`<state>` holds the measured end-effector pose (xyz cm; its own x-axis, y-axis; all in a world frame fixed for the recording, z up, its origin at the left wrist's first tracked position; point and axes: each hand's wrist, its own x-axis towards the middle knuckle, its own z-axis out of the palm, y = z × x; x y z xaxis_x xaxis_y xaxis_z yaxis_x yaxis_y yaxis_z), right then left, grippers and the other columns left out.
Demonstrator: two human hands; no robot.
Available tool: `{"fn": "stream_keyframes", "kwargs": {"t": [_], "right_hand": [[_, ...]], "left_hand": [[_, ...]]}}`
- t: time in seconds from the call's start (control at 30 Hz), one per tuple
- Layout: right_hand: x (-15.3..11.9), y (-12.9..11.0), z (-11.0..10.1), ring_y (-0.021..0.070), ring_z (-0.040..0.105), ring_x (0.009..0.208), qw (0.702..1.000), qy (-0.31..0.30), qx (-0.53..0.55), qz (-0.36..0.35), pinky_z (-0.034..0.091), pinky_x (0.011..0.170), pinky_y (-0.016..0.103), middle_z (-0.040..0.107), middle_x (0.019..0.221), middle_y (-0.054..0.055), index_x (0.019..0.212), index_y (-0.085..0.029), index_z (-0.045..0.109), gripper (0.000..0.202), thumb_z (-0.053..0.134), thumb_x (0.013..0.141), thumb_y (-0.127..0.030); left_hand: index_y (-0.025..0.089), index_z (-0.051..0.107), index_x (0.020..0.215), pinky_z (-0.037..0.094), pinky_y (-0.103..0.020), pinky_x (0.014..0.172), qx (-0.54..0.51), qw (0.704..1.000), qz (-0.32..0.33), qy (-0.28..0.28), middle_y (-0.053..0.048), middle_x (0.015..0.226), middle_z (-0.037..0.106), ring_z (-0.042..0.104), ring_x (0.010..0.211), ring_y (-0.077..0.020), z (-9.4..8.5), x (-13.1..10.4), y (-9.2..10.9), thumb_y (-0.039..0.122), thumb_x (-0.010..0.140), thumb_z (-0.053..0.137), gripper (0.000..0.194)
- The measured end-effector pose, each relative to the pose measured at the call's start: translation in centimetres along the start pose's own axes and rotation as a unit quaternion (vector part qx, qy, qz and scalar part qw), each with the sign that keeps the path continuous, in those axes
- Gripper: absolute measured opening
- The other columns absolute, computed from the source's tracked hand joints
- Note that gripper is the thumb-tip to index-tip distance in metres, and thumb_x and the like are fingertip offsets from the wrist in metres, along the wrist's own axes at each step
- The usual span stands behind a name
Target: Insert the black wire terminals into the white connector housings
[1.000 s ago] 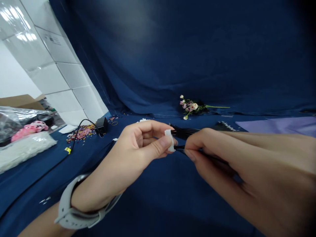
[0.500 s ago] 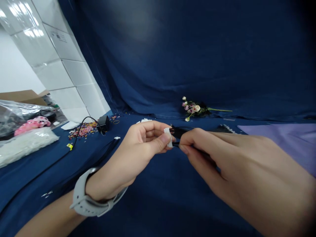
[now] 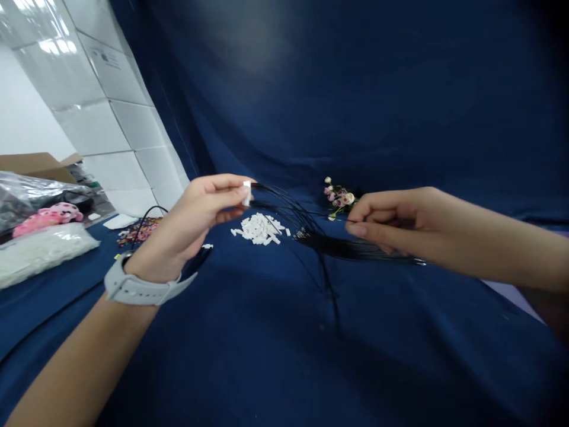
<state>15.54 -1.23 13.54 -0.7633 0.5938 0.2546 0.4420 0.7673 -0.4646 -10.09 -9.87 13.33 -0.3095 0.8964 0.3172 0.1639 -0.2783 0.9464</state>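
Observation:
My left hand (image 3: 195,216), with a grey watch on its wrist, pinches a small white connector housing (image 3: 247,194) between thumb and fingers. Several thin black wires (image 3: 288,198) run out of the connector to the right and droop toward the cloth. To the right, the fingertips of my right hand (image 3: 395,216) are pressed together on a thin dark wire that reaches left; its far end is hard to trace. Below that hand lies a bundle of loose black wires (image 3: 342,246) with shiny metal tips. A pile of white connector housings (image 3: 259,229) sits between the hands.
Artificial flowers (image 3: 340,197) lie behind my right fingers. Toward the left are colourful small pieces (image 3: 140,231), a black cable (image 3: 57,313), a pink plush toy (image 3: 48,218) and a clear bag of white pieces (image 3: 44,252). Purple cloth (image 3: 511,295) shows at the right.
My hands have moved apart: the left went left and up with the connector, the right drew back to the right. The connector's wires now hang in view, and the white pile is uncovered.

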Motion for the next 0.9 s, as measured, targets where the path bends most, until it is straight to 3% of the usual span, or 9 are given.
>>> {"fn": "stream_keyframes", "kwargs": {"t": [0.2,0.3,0.4,0.5,0.6,0.67,0.73,0.8,0.9], "right_hand": [[0.8,3.2,-0.2,0.0108,0.054,0.058,0.995,-0.072,0.065,0.031,0.043,0.053,0.023,0.059,0.066,0.002,0.072,-0.02,0.065,0.031,0.062,0.08,-0.05],[1.6,2.8,1.0,0.0222,0.06,0.095,0.994,0.013,0.104,0.02,0.05,0.075,0.034,0.062,0.111,0.008,0.109,-0.025,0.064,0.044,0.071,0.072,-0.048],[3.2,-0.2,3.2,0.0251,0.037,0.133,0.974,0.087,0.203,-0.039,0.032,0.11,0.045,0.039,0.145,0.006,0.131,-0.029,0.046,0.072,0.076,0.068,-0.046],[5.3,-4.1,6.0,0.0186,0.041,0.131,0.935,0.038,0.337,-0.1,0.036,0.109,0.035,0.046,0.14,0.003,0.125,-0.026,0.046,0.072,0.081,0.063,-0.035],[6.7,-6.9,8.8,0.0137,0.064,0.095,0.88,-0.032,0.466,-0.091,0.05,0.086,0.029,0.067,0.101,0.005,0.103,-0.018,0.053,0.031,0.066,0.08,-0.033],[7.1,-7.9,10.5,0.01,0.064,0.071,0.843,-0.079,0.528,-0.065,0.051,0.073,0.026,0.067,0.076,0.002,0.092,-0.015,0.055,0.019,0.052,0.091,-0.034],[7.0,-8.5,12.3,0.0071,0.057,0.057,0.808,-0.106,0.579,-0.032,0.048,0.062,0.023,0.059,0.062,-0.002,0.086,-0.014,0.056,0.027,0.045,0.095,-0.036],[6.8,-9.1,14.2,0.0054,0.046,0.048,0.775,-0.115,0.621,0.017,0.044,0.054,0.021,0.049,0.056,-0.006,0.084,-0.014,0.055,0.031,0.044,0.096,-0.04],[6.4,-10.3,17.1,0.004,0.036,0.045,0.73,-0.139,0.661,0.109,0.04,0.05,0.02,0.04,0.058,-0.008,0.088,-0.014,0.054,0.03,0.046,0.095,-0.042]], "left_hand": [[0.02,0.074,0.095,0.049,-0.016,0.07,0.088,0.981,0.15,0.087,-0.001,0.083,0.066,0.06,0.078,-0.009,-1.7,-0.2,1.2,0.025,0.082,0.066,0.016],[0.021,0.074,0.098,0.05,-0.019,0.077,0.167,0.953,0.228,0.108,-0.001,0.089,0.069,0.063,0.084,-0.0122,-0.9,-1.1,2.0,0.029,0.086,0.061,0.019],[0.021,0.072,0.099,0.051,-0.021,0.074,0.197,0.941,0.264,0.077,0.0,0.094,0.071,0.065,0.082,-0.0134,0.7,-2.0,2.8,0.028,0.087,0.06,0.018],[0.019,0.07,0.099,0.052,-0.021,0.069,0.193,0.927,0.315,0.067,0.001,0.096,0.071,0.065,0.079,-0.0125,1.8,-2.4,3.8,0.023,0.089,0.059,0.016],[0.017,0.068,0.101,0.053,-0.024,0.074,0.176,0.92,0.343,0.065,0.001,0.101,0.069,0.063,0.081,-0.0122,1.3,-2.2,4.6,0.024,0.09,0.057,0.017],[0.019,0.068,0.101,0.051,-0.027,0.078,0.144,0.933,0.322,0.069,0.001,0.098,0.068,0.061,0.084,-0.0124,0.0,-1.4,4.7,0.027,0.089,0.06,0.017],[0.023,0.07,0.093,0.048,-0.027,0.079,0.103,0.956,0.257,0.098,0.004,0.087,0.065,0.058,0.083,-0.0113,-2.0,0.1,4.4,0.031,0.085,0.066,0.012],[0.024,0.07,0.09,0.046,-0.029,0.08,0.105,0.971,0.188,0.1,0.003,0.081,0.064,0.056,0.083,-0.0115,-4.4,2.1,3.3,0.032,0.084,0.068,0.011],[0.012,0.069,0.076,0.047,-0.031,0.072,0.113,0.991,0.034,0.062,-0.001,0.064,0.061,0.055,0.068,-0.0126,-7.8,4.8,0.2,0.017,0.077,0.072,0.006]]}}
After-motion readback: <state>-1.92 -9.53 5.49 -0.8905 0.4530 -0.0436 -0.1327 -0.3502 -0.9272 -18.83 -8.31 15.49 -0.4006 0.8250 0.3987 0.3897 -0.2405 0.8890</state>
